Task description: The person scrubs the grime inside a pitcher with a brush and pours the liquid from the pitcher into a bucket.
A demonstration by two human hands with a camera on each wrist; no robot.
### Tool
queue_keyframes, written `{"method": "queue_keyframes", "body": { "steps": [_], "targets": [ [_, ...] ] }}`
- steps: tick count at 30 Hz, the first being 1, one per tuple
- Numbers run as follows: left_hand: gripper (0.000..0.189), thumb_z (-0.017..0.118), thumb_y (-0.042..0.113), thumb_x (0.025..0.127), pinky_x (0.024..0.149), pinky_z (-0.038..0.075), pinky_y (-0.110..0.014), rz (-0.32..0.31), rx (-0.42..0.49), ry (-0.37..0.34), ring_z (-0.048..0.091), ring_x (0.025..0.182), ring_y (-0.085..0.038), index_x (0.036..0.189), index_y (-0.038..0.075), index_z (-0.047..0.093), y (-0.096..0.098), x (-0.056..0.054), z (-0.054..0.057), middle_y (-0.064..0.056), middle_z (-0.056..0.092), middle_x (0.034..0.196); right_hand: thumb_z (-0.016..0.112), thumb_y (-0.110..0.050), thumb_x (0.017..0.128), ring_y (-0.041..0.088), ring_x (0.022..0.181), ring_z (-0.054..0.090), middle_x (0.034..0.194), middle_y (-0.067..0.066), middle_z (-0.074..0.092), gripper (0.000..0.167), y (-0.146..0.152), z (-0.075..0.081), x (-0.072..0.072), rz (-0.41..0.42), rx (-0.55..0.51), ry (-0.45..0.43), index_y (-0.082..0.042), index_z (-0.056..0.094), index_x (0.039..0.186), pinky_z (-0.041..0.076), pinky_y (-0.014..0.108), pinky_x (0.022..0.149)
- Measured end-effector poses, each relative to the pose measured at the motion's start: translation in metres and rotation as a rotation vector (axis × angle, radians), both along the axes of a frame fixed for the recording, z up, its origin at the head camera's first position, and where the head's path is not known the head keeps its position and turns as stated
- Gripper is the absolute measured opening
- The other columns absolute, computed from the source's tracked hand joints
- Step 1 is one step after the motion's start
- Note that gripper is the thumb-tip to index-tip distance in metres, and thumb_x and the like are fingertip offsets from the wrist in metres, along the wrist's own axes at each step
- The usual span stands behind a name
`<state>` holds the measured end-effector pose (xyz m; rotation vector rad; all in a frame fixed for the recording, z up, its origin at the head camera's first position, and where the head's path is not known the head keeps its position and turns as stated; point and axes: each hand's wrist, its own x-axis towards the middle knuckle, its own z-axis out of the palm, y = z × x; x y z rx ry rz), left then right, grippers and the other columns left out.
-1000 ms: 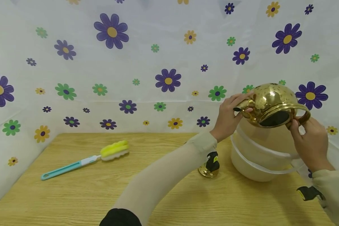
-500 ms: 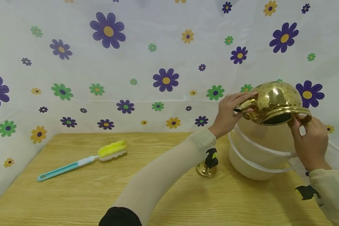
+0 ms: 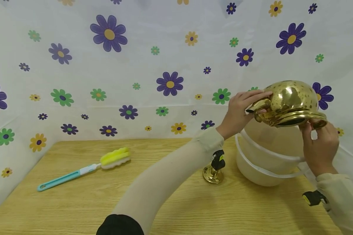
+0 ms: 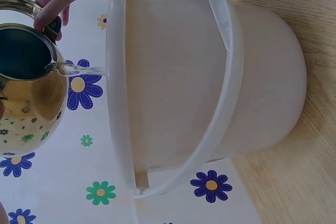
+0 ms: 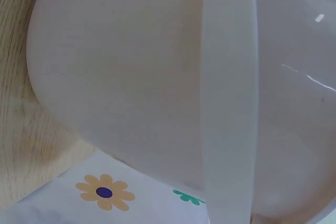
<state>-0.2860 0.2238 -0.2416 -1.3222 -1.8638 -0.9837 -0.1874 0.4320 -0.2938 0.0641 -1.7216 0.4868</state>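
Note:
A shiny gold kettle (image 3: 291,98) is tipped over a cream plastic bucket (image 3: 261,178) at the right of the head view. My left hand (image 3: 239,109) holds it at the spout, fingers lying along its body. Thumb and fingers of my right hand (image 3: 322,147) grip the kettle's handle (image 3: 320,123). In the left wrist view, clear water (image 4: 84,70) runs from the mouth of the kettle (image 4: 37,98) toward the bucket's rim (image 4: 116,87). The right wrist view is filled by the bucket wall (image 5: 121,66) and its pale carrying handle (image 5: 229,98).
A small gold piece (image 3: 213,178) with a round base stands on the wooden table (image 3: 176,209), partly hidden by the left wrist camera. At the left lies a brush (image 3: 85,169) with a turquoise handle and yellow-and-white sponge head. A flowered sheet (image 3: 141,62) hangs behind.
The kettle has tilted further, so its dark opening shows as a narrower slit and its body sits slightly higher. Both hands keep their hold. The head view has shifted slightly.

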Motion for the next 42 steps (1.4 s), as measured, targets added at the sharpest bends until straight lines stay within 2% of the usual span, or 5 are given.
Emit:
{"method": "queue_keyframes", "body": {
  "steps": [11, 19, 25, 32, 42],
  "targets": [
    [0.042, 0.064, 0.027, 0.087, 0.107, 0.023, -0.017, -0.026, -0.017, 0.022, 0.047, 0.124, -0.01, 0.128, 0.017, 0.059, -0.004, 0.007, 0.005, 0.0, 0.056, 0.134, 0.053, -0.001, 0.086, 0.042, 0.077, 0.05, 0.084, 0.033, 0.06, 0.017, -0.006, -0.003, 0.001, 0.002, -0.038, 0.003, 0.014, 0.06, 0.089, 0.026, 0.01, 0.076],
    [0.047, 0.065, 0.023, 0.087, 0.107, 0.025, -0.016, -0.065, 0.04, -0.049, 0.049, 0.124, -0.01, 0.132, 0.012, 0.054, -0.003, 0.007, 0.001, -0.003, 0.055, 0.137, 0.052, -0.014, 0.09, 0.048, 0.082, 0.051, 0.085, 0.032, 0.058, 0.028, -0.003, 0.0, 0.005, -0.02, 0.021, 0.02, 0.013, 0.06, 0.09, 0.032, 0.056, 0.072],
    [0.053, 0.062, 0.017, 0.089, 0.088, 0.043, -0.012, -0.172, 0.146, -0.326, 0.065, 0.1, -0.013, 0.139, 0.011, 0.045, 0.003, 0.007, -0.006, -0.007, 0.055, 0.136, 0.049, -0.019, 0.093, 0.047, 0.08, 0.049, 0.081, 0.032, 0.054, 0.036, -0.005, 0.017, 0.01, -0.111, 0.146, 0.012, 0.015, 0.055, 0.083, 0.031, 0.058, 0.074],
    [0.05, 0.056, 0.01, 0.091, 0.059, 0.048, -0.02, -0.372, 0.243, -0.624, 0.057, 0.103, -0.007, 0.139, 0.015, 0.045, 0.002, 0.006, -0.009, 0.0, 0.047, 0.144, 0.049, -0.017, 0.09, 0.048, 0.083, 0.05, 0.084, 0.031, 0.056, 0.035, -0.008, 0.023, 0.013, -0.174, 0.243, 0.006, 0.015, 0.051, 0.076, 0.033, 0.06, 0.079],
    [0.047, 0.057, 0.007, 0.09, 0.054, 0.046, -0.023, -0.423, 0.26, -0.559, 0.055, 0.085, -0.005, 0.136, 0.008, 0.048, 0.0, 0.003, -0.008, -0.006, 0.048, 0.142, 0.048, -0.022, 0.093, 0.047, 0.087, 0.051, 0.083, 0.028, 0.054, 0.036, -0.002, 0.023, 0.013, -0.205, 0.326, -0.14, 0.011, 0.052, 0.078, 0.034, 0.06, 0.081]
  ]
}}
